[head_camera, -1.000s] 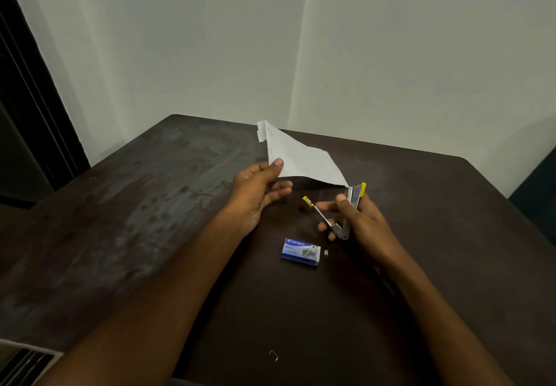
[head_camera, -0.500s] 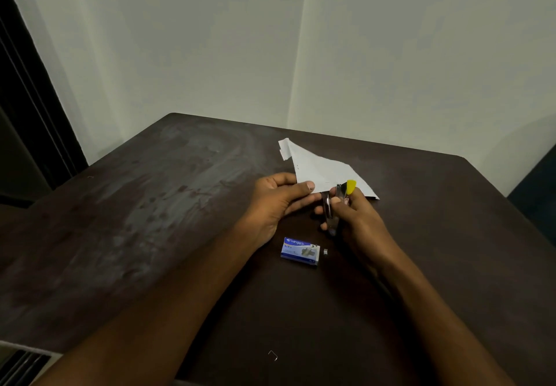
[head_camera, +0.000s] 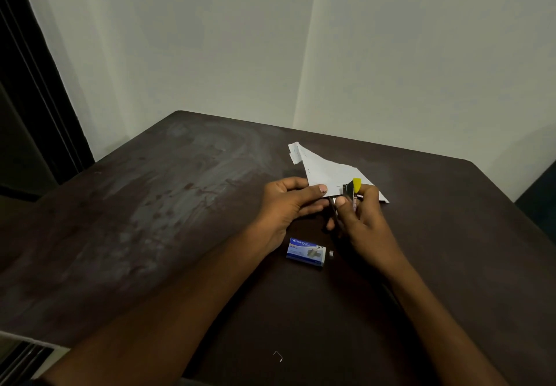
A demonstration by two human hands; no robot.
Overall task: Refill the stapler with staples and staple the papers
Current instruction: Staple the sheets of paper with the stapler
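Right hand [head_camera: 365,223] is wrapped around the stapler [head_camera: 350,194], fingers closed on its body. The stapler stands roughly upright, yellow end up, metal body below it. Its head sits at the near edge of the papers [head_camera: 329,172]; can't tell whether the sheet is actually between its two halves.

Left hand [head_camera: 288,205] pinches the papers at their near-left edge, thumb on top, the other fingers curled under. Thumb tip is just beside the stapler. The two hands are touching or nearly so.

The papers are white, roughly triangular from this angle, with a small folded flap at the far corner. They lie low over the desk [head_camera: 150,205], far side apparently resting on it, near side held by the left hand.

Staple box [head_camera: 306,252], blue and white, lies flat on the desk just in front of the hands, between the two wrists. A short strip of staples [head_camera: 331,254] sits just beside its right end, apart from the box. One loose bent staple [head_camera: 278,355] lies well nearer the camera, between the forearms.

The desk is dark brown, with a pale, scuffed patch on the left side.
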